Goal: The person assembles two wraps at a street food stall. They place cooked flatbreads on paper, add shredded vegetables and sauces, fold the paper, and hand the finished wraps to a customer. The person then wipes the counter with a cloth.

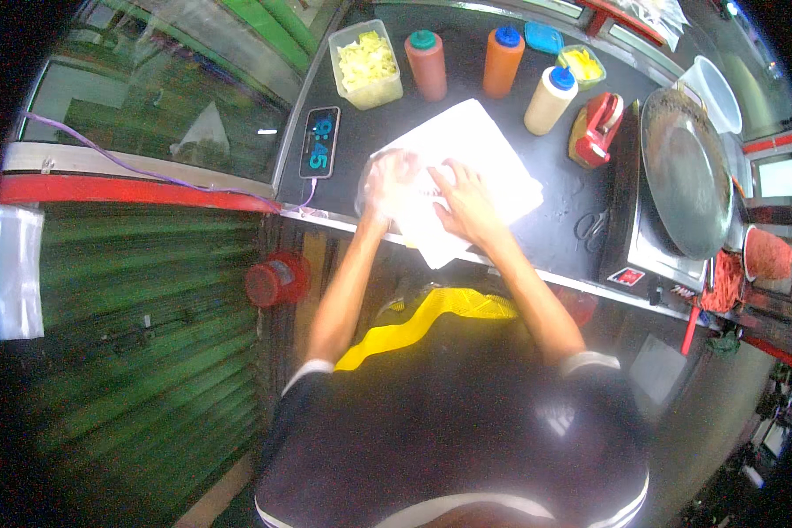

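Observation:
Several overlapping sheets of white paper (480, 132) lie on the dark counter in front of me, their near corner hanging past its edge. My right hand (466, 204) rests on the paper, fingers spread and pressing lightly on it. At the paper's left side is my left hand (391, 183), glared and blurred. Something clear, perhaps thin plastic, shows around that hand, and its fingers cannot be made out. A phone (320, 143) with a lit screen lies left of the paper, plugged into a purple cable.
Behind the paper stand a tub of chopped pale greens (366, 66), a red bottle (427, 66), an orange bottle (503, 63) and a cream bottle (551, 101). To the right are a red tape dispenser (597, 130), black scissors (591, 227) and a large round pan (686, 172) on a stove.

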The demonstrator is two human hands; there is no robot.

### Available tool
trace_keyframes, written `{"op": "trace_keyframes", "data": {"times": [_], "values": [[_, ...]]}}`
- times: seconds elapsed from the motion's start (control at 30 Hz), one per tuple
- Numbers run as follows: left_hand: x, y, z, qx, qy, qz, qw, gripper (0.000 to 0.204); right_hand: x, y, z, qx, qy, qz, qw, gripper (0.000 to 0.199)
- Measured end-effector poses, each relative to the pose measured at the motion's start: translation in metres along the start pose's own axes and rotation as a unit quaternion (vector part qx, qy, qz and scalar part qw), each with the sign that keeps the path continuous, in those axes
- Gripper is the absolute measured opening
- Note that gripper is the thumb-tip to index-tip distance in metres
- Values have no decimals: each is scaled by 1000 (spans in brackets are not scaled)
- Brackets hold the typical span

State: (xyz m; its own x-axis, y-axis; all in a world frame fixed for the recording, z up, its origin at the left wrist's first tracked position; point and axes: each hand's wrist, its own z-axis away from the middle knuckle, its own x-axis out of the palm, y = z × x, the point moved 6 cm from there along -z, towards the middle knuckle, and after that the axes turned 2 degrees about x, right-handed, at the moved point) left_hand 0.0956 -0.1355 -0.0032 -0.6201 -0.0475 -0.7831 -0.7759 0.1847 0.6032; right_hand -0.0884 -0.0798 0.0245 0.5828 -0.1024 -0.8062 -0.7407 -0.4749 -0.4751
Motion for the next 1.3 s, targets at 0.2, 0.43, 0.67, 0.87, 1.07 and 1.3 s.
{"op": "trace_keyframes", "data": {"times": [0.2,0.43,0.67,0.87,1.07,1.3], "values": [[8,29,103,135,-27,-67,988,36,-19,11,37,-15,-195,-26,980,34],[18,39,85,47,-40,-194,979,37,-20,17,32,-22,-86,53,995,31],[26,38,41,25,25,200,979,24,-6,45,-46,48,-66,39,996,32],[14,55,56,154,92,-53,982,20,-12,52,-57,64,-242,-51,967,31],[17,54,57,169,113,-55,978,27,-32,37,-14,28,-162,-51,985,39],[62,23,48,207,-117,-46,970,45,-68,63,37,75,137,-62,986,35]]}}
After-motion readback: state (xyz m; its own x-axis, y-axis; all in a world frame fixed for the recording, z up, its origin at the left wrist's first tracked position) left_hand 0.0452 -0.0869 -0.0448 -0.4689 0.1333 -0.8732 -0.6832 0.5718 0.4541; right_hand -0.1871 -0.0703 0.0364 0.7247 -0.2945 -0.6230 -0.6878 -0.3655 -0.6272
